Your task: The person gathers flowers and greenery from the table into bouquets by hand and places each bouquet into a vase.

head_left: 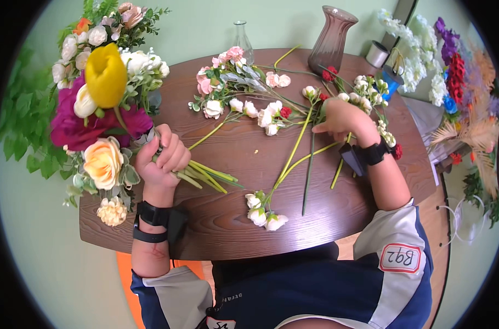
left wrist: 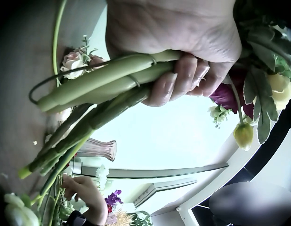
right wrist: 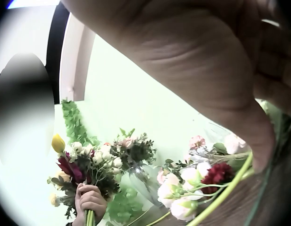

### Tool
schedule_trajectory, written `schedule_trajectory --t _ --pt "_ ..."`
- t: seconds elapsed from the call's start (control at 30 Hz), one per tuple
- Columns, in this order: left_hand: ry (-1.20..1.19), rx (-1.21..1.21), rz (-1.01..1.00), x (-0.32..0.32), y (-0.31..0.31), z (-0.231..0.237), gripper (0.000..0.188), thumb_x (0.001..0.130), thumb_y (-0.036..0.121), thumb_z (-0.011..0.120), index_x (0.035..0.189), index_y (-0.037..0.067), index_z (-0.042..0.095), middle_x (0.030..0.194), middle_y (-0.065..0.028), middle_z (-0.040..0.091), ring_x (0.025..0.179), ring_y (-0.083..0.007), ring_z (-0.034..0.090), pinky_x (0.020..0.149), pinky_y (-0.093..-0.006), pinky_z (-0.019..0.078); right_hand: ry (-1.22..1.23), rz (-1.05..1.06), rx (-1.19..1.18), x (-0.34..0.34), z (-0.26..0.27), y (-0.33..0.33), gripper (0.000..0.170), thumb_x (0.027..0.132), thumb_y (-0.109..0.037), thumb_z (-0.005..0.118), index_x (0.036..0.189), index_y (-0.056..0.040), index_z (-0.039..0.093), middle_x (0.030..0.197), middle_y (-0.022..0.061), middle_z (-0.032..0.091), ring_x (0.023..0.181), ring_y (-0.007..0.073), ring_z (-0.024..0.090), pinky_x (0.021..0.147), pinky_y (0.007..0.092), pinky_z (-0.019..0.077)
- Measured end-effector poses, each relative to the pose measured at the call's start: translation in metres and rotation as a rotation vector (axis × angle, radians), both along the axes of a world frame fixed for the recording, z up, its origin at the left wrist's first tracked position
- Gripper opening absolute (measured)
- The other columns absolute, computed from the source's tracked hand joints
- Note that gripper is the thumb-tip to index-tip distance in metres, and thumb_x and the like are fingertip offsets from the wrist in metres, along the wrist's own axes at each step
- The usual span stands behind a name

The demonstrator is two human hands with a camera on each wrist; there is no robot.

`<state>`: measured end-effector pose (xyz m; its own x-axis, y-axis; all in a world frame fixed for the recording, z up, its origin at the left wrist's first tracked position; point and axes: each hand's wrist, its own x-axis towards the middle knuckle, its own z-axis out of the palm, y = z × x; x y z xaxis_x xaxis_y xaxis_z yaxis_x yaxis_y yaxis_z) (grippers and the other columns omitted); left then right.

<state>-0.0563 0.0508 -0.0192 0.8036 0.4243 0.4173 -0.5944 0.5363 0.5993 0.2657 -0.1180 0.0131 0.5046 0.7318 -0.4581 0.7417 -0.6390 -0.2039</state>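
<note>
My left hand (head_left: 164,153) grips the green stems (left wrist: 103,84) of a bouquet, fingers wrapped round them below the blooms. The bouquet holds a yellow tulip (head_left: 106,75), a magenta flower (head_left: 68,123), a peach rose (head_left: 102,162) and white blossoms. Its cut ends point right over the table. My right hand (head_left: 345,118) is low among loose stems at the table's right, its thumb beside a dark green stem (right wrist: 260,190). Red carnations (head_left: 329,73) and white roses (head_left: 364,101) lie around it. I cannot tell whether the right fingers pinch a stem.
Pink and white flowers (head_left: 205,85) lie on the brown table (head_left: 222,159). A white rose spray (head_left: 266,216) rests near the front edge. Along the back stand a clear glass bottle (head_left: 242,41) and a ribbed pinkish vase (head_left: 332,38). More flowers (head_left: 455,82) fill the far right.
</note>
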Motion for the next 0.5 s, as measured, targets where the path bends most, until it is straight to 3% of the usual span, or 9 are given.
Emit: schedule_trajectory --t 0.03,0.1,0.27,0.37,0.4,0.47,0.5 --pt "0.003 0.002 0.004 0.000 0.001 -0.001 0.022 0.088 0.019 0.045 0.070 0.009 0.038 0.048 0.0056 0.034 0.036 -0.0043 0.029 0.039 -0.0210 0.0233 0.003 0.004 0.002 0.004 -0.005 0.002 0.032 0.075 -0.023 0.068 0.068 0.0070 0.062 0.061 0.0110 0.064 0.050 0.0182 0.062 0.043 0.0286 0.0481" --pt "0.001 -0.020 -0.028 0.001 0.004 -0.004 0.022 0.088 0.019 0.044 0.070 0.009 0.037 0.048 0.0055 0.034 0.036 -0.0045 0.029 0.039 -0.0211 0.0231 0.262 0.020 0.165 0.008 -0.013 0.006 0.025 0.077 -0.018 0.065 0.069 0.0053 0.063 0.062 0.0091 0.064 0.049 0.0157 0.061 0.041 0.0269 0.0457" --pt "-0.015 -0.075 -0.029 0.001 0.006 -0.007 0.023 0.087 0.018 0.045 0.068 0.009 0.037 0.048 0.0051 0.033 0.037 -0.0051 0.029 0.040 -0.0211 0.0233 0.384 -0.031 0.274 0.006 -0.022 0.013 0.018 0.076 -0.012 0.063 0.067 0.0031 0.062 0.061 0.0078 0.063 0.047 0.0129 0.059 0.039 0.0233 0.0428" --pt "-0.013 -0.086 -0.038 0.001 0.009 -0.007 0.022 0.086 0.016 0.046 0.067 0.009 0.037 0.048 0.0048 0.033 0.037 -0.0052 0.029 0.040 -0.0212 0.0234 0.621 -0.180 0.607 0.011 -0.024 0.015 0.013 0.076 -0.008 0.056 0.067 -0.0001 0.054 0.054 0.0048 0.053 0.045 0.0143 0.056 0.039 0.0240 0.0411" --pt "-0.009 -0.089 -0.032 0.001 0.008 -0.007 0.022 0.085 0.015 0.046 0.067 0.009 0.037 0.048 0.0046 0.033 0.037 -0.0052 0.029 0.040 -0.0212 0.0235 0.622 -0.178 0.606 0.012 -0.021 0.015 0.013 0.076 -0.008 0.056 0.067 -0.0001 0.054 0.054 0.0048 0.053 0.045 0.0143 0.056 0.039 0.0240 0.0411" --pt "-0.003 -0.093 -0.027 0.001 0.008 -0.008 0.021 0.085 0.015 0.047 0.067 0.009 0.037 0.048 0.0044 0.033 0.037 -0.0053 0.029 0.040 -0.0213 0.0235 0.699 -0.242 0.838 0.022 -0.017 0.013 0.014 0.076 -0.010 0.055 0.066 -0.0005 0.055 0.054 0.0047 0.053 0.045 0.0144 0.056 0.039 0.0244 0.0416" --pt "-0.016 -0.095 -0.037 0.001 0.008 -0.008 0.020 0.084 0.014 0.046 0.068 0.009 0.036 0.049 0.0037 0.034 0.038 -0.0058 0.030 0.040 -0.0213 0.0250 0.558 -0.211 0.863 0.027 -0.016 0.012 0.017 0.076 -0.014 0.055 0.071 0.0020 0.055 0.055 0.0080 0.054 0.045 0.0167 0.057 0.040 0.0278 0.0440"
